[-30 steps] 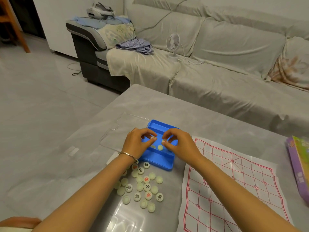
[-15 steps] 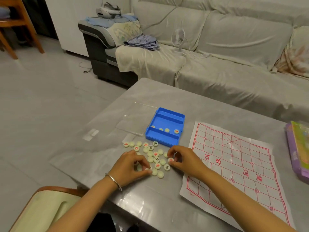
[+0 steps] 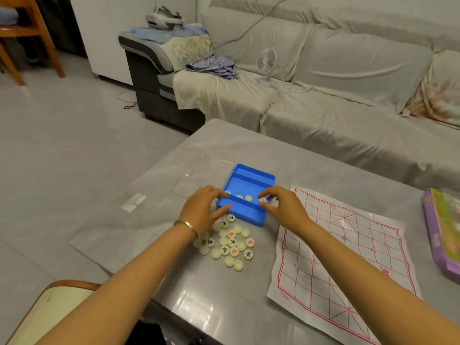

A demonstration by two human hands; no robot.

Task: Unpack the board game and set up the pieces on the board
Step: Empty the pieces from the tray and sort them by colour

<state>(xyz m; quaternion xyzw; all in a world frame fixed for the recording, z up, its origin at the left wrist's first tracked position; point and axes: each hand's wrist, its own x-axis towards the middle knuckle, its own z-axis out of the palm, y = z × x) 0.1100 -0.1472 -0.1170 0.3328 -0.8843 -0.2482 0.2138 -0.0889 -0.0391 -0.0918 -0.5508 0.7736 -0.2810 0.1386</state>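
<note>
1. Nearby, the blue tray point(image 3: 251, 181) sits mid-surface point(image 3: 311, 165) w/ a row of pale pcs point(image 3: 244, 197) in its wide compartment, against the near divider. The loose pcs point(image 3: 230, 245) lie heaped just beside its near wall.
2. The left grip point(image 3: 200, 211) covers the tray's left end, thumb by the near wall; can't tell if it holds anything. Its wrist overlaps the heap's left side.
3. The right grip point(image 3: 283, 210) pinches a red-marked piece point(image 3: 262, 200) at the row's right end, btwn forefinger & thumb.
4. The paper board point(image 3: 348, 245) lies flat just right of the tray; the right forearm crosses its near-left part.
5. A clear lid point(image 3: 196, 175) lies left of the tray; a purple box point(image 3: 440, 232) sits at the surface's right edge, beyond the board.
6. Open surface shows behind the tray toward the sofa point(image 3: 348, 70), also btwn the forearms. A chair point(image 3: 49, 310) stands by the near-left corner.
</note>
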